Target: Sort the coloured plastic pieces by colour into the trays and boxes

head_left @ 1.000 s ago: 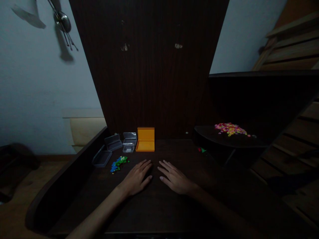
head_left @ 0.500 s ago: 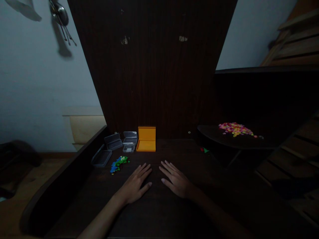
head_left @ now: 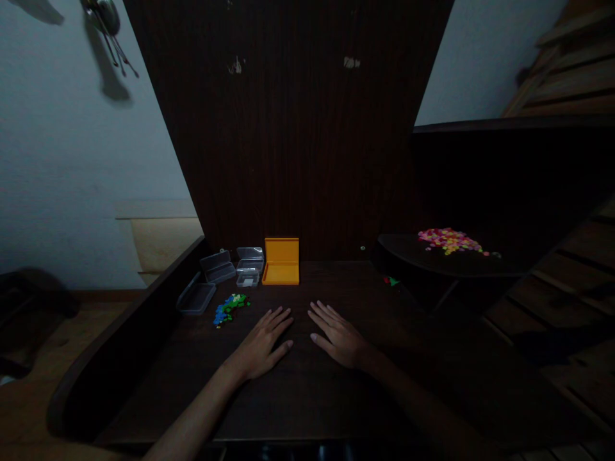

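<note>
My left hand (head_left: 263, 342) lies palm down on the dark wooden desk (head_left: 307, 397), fingers stretched out and thumb apart, holding nothing. Mirroring it, my right hand (head_left: 336, 336) rests flat with its fingers extended, also bare. A gap of desk separates the two. Up and left of my left hand is a pile of small blue and green pieces (head_left: 230, 308), too small to name. Beyond both hands stands a yellow box (head_left: 281, 272) with its lid raised. Left of it are clear plastic boxes, among them a small one (head_left: 248, 277) and a larger one (head_left: 196, 298), lids up.
On a raised corner shelf (head_left: 408, 256) at the right lies a heap of pink, red and yellow small pieces (head_left: 451, 241). Small red and green items (head_left: 392, 281) sit below its edge. A raised side board (head_left: 129, 326) bounds the left; a tall dark panel (head_left: 307, 141) stands behind.
The camera view has tilted slightly, so everything sits a little higher and the desk's front edge shows. Both hands stay flat on the desk.
</note>
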### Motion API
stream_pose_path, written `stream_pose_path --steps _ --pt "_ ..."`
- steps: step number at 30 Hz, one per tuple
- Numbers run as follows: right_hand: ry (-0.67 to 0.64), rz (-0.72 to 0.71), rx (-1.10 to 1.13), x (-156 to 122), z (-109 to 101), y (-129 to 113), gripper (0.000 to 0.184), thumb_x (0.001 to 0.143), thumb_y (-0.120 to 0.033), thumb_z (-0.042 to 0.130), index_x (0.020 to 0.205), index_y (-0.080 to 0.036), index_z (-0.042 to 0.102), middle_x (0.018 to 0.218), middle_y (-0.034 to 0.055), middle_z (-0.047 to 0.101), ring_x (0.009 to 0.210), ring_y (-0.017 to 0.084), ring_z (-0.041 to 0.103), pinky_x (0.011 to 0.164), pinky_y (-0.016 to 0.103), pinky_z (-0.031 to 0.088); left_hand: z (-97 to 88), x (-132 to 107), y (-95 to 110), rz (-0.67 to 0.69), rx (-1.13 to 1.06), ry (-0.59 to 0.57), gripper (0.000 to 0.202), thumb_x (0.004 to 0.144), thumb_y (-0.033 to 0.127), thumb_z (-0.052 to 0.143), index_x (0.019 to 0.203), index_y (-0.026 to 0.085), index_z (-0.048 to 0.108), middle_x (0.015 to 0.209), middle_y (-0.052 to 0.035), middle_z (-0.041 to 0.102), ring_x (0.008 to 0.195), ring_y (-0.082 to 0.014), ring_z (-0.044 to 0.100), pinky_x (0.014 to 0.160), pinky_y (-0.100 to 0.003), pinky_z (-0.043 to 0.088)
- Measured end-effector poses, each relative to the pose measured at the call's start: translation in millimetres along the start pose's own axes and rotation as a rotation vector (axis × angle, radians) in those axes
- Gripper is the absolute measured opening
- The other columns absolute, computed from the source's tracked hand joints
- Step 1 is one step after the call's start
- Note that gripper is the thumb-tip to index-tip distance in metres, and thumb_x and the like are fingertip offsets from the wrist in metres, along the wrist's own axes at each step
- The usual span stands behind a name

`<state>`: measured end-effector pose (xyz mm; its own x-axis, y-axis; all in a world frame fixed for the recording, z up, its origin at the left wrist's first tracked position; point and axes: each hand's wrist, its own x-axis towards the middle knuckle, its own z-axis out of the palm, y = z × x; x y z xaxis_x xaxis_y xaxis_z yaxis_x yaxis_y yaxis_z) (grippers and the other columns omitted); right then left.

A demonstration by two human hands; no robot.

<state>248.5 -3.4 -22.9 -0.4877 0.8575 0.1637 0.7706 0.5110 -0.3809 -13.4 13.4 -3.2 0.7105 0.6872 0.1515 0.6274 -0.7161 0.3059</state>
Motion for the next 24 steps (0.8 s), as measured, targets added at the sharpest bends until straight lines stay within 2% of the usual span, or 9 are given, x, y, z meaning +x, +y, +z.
stream_pose_path --steps 6,11,19,24 --pt "-0.024 0.001 -0.026 -0.1 1.3 1.3 0.059 0.101 -0.044 0.040 0.150 -0.012 0.039 0.159 0.0122 0.027 0.150 0.026 0.018 0.123 0.050 0.020 0.4 0.3 0.0 -0.009 0.011 -0.011 0.053 0.100 0.048 0.040 0.146 0.022 0.043 0.157 -0.0088 0.038 0.148 -0.0265 0.029 0.121 -0.054 0.027" --pt "-0.001 -0.014 -0.018 -0.6 1.8 2.2 0.057 0.101 -0.043 0.041 0.150 -0.015 0.040 0.158 0.0116 0.028 0.149 0.026 0.020 0.123 0.051 0.021 0.6 -0.2 0.2 -0.005 0.010 0.001 0.052 0.099 0.046 0.040 0.145 0.022 0.044 0.157 -0.0089 0.038 0.148 -0.0262 0.030 0.121 -0.054 0.028" --pt "-0.021 0.006 -0.027 -0.6 -3.6 -3.8 0.057 0.099 -0.040 0.046 0.148 -0.012 0.042 0.157 0.0132 0.030 0.148 0.028 0.022 0.122 0.051 0.022 1.8 -1.0 -0.7 -0.019 0.017 -0.003 0.051 0.099 0.045 0.041 0.145 0.022 0.044 0.156 -0.0088 0.039 0.148 -0.0275 0.031 0.121 -0.054 0.029" --pt "-0.005 0.012 0.016 -1.2 -5.9 -4.5 0.057 0.099 -0.043 0.046 0.148 -0.014 0.044 0.157 0.0124 0.032 0.148 0.028 0.024 0.122 0.050 0.023 4.4 -1.6 -2.6 -0.009 0.003 0.032 0.051 0.099 0.043 0.043 0.147 0.023 0.042 0.155 -0.0095 0.040 0.146 -0.0280 0.033 0.119 -0.055 0.031"
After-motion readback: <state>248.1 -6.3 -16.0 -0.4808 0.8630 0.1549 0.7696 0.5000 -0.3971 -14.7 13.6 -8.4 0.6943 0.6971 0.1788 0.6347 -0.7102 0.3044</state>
